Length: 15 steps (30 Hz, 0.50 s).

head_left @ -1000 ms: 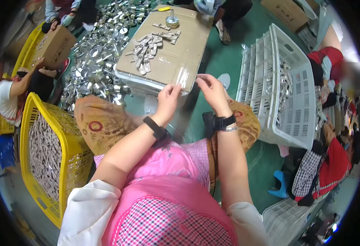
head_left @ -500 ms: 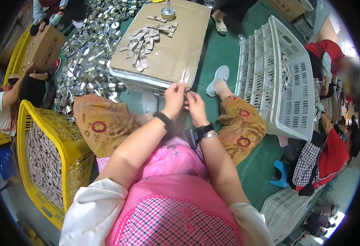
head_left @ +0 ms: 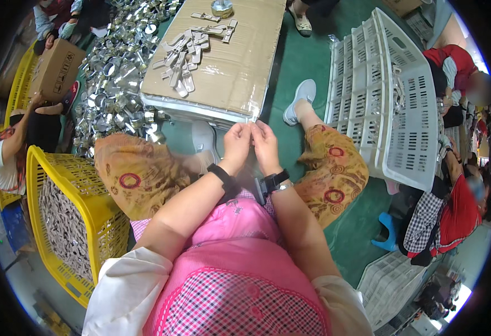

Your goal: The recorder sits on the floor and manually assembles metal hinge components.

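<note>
My left hand [head_left: 236, 147] and my right hand [head_left: 264, 147] meet at the near edge of a cardboard-topped stand [head_left: 240, 73], fingertips pinched together. A small pale piece [head_left: 251, 120] shows just above the fingertips; the fingers hide most of it. Both hands are closed on it. Beyond them, a loose heap of beige clip-like pieces [head_left: 185, 59] lies on the cardboard, with a few apart from the heap. A round metal part with an upright stem [head_left: 222, 8] stands at the far edge.
Shiny metal rings and caps [head_left: 114, 84] are piled on the green floor to the left. A yellow basket [head_left: 91, 224] holds many beige pieces. White crates [head_left: 363, 84] stand at right, near a blue stool [head_left: 387, 232]. Several people sit on both sides.
Both fingertips have come together, and the pale piece that stuck out past my left fingers is now mostly covered. The view has shifted slightly, so the stand appears higher in the picture.
</note>
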Tool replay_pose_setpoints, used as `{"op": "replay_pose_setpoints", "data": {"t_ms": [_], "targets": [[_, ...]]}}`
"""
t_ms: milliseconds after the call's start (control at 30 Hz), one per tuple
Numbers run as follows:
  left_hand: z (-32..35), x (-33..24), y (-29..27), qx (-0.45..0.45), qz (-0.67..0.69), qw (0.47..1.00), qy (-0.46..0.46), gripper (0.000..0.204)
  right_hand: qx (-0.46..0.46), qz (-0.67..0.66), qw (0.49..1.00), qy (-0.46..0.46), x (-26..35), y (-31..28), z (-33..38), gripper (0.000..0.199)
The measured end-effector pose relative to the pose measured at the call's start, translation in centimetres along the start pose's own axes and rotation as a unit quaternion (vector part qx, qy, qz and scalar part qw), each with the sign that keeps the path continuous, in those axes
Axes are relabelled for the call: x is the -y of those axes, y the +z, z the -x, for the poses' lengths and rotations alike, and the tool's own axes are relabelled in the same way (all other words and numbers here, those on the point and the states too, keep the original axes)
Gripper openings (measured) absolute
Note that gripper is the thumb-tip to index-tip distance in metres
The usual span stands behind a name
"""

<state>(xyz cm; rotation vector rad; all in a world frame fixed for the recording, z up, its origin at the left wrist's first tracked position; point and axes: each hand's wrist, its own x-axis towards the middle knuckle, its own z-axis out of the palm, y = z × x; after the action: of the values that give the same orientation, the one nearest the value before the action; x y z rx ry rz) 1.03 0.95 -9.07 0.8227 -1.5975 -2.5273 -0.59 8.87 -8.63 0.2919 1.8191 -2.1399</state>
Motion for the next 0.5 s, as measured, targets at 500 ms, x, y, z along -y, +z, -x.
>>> {"op": "replay_pose_setpoints", "data": {"t_ms": [500], "targets": [[-0.6, -0.1, 0.2, -0.018, 0.046, 0.999, -0.009, 0.019, -0.066, 0.079, 0.991, -0.089, 0.9, 0.5, -0.3, 0.047]]}}
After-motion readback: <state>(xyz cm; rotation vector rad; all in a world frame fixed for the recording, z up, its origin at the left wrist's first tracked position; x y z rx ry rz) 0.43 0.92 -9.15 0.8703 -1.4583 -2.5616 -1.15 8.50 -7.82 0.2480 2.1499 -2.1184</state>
